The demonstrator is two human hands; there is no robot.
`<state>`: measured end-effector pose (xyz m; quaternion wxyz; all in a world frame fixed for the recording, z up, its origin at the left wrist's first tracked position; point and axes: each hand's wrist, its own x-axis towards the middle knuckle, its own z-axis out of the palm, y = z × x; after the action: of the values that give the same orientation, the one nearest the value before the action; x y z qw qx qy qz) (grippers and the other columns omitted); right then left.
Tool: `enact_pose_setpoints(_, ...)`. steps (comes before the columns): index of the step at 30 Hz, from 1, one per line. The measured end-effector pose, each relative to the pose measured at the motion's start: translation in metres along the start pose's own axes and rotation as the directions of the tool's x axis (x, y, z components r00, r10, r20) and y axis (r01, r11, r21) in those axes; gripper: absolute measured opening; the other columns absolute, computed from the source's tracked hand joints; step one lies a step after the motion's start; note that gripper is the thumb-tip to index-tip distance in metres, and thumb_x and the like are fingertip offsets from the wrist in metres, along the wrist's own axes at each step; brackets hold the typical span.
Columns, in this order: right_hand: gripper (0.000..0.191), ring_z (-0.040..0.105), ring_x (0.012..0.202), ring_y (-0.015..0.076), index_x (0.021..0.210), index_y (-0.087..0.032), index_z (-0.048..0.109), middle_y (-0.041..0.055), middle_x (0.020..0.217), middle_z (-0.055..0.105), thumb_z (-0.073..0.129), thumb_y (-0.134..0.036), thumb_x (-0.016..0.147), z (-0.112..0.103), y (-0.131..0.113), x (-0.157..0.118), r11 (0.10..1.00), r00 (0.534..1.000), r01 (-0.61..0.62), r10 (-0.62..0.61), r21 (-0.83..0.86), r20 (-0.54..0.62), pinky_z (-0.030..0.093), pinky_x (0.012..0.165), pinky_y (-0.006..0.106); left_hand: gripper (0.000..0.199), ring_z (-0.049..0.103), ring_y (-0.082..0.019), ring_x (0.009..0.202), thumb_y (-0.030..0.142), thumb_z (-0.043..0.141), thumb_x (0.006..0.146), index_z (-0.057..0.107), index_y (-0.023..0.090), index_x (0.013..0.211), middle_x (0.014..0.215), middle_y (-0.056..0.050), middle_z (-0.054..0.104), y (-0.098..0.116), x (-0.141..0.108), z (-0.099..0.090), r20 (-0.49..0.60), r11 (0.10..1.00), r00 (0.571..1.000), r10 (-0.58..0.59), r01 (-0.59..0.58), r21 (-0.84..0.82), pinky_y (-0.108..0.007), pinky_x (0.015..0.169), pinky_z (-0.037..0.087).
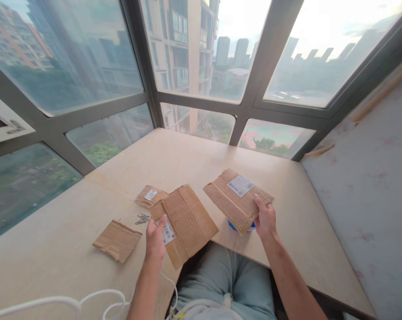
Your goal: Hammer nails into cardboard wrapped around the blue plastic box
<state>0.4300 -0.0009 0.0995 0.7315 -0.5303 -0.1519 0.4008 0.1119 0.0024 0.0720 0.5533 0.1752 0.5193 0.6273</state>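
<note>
My left hand (156, 238) grips the left edge of a brown cardboard piece (189, 218) with rows of small bumps and a white label near my thumb. In my right hand (266, 218) is another cardboard piece (221, 189), held by its right edge, with a white printed label facing up. Both pieces are tilted above the front of the table and do not touch. A blue object (232, 226) shows partly beneath the right piece; the rest of it is hidden.
The wooden table (187, 155) bears a ridged cardboard piece (117, 241), a smaller labelled piece (144, 195) and several metal nails or screws (142, 218) at left. A white cable (101, 293) curves at lower left. Windows and a papered wall (364, 200) border the table.
</note>
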Motion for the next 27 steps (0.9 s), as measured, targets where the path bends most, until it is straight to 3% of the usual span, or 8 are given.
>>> enact_pose_setpoints(3,0.034,0.070,0.089,0.0240,0.095,-0.017,0.066,0.0057,0.098,0.074,0.078,-0.035,0.069,0.005,0.001,-0.010,0.999,0.998,-0.046,0.045,0.010,0.036,0.059,0.077,0.035,0.047,0.069,-0.019,0.090,0.023,0.077,0.071,0.059,0.019,0.114,0.099,-0.007,0.070,-0.003,-0.003,-0.004,0.005,1.000,1.000,0.029,-0.029,0.004,-0.034,0.087,0.054)
enact_pose_setpoints(6,0.035,0.069,0.091,0.0243,0.097,-0.019,0.067,0.0053,0.099,0.074,0.079,-0.033,0.068,0.014,0.008,-0.024,0.994,0.985,-0.104,0.099,0.026,0.144,0.059,0.074,0.034,0.045,0.069,-0.019,0.091,0.025,0.077,0.072,0.059,0.020,0.113,0.098,-0.006,0.070,-0.002,-0.009,-0.003,-0.014,0.999,1.000,0.021,-0.021,-0.028,-0.032,0.085,0.055)
enact_pose_setpoints(11,0.049,0.069,0.094,0.0248,0.112,-0.020,0.065,0.0060,0.107,0.073,0.081,-0.029,0.067,0.027,0.035,-0.048,0.980,0.946,-0.194,0.174,0.050,0.272,0.060,0.072,0.035,0.026,0.069,-0.017,0.087,0.025,0.068,0.080,0.063,0.018,0.104,0.096,-0.006,0.071,0.011,-0.017,-0.002,-0.195,0.999,0.981,-0.017,0.007,-0.053,-0.026,0.074,0.055)
enact_pose_setpoints(19,0.058,0.069,0.092,0.0261,0.120,-0.022,0.063,0.0079,0.112,0.072,0.083,-0.030,0.066,0.027,0.058,-0.062,0.969,0.951,-0.230,0.204,0.092,0.233,0.060,0.074,0.040,0.011,0.066,-0.013,0.081,0.024,0.062,0.086,0.066,0.017,0.094,0.094,-0.004,0.071,0.032,-0.016,-0.021,-0.352,0.993,0.931,-0.092,0.061,-0.098,-0.022,0.069,0.051)
enact_pose_setpoints(27,0.059,0.066,0.100,0.0276,0.124,-0.022,0.061,0.0087,0.118,0.069,0.081,-0.035,0.070,0.019,0.053,-0.065,0.984,0.957,-0.171,0.155,0.046,0.245,0.057,0.080,0.042,0.017,0.064,-0.012,0.088,0.023,0.059,0.087,0.068,0.021,0.101,0.095,0.000,0.071,0.038,-0.019,-0.021,-0.348,0.977,0.933,-0.089,0.014,-0.211,-0.022,0.075,0.050)
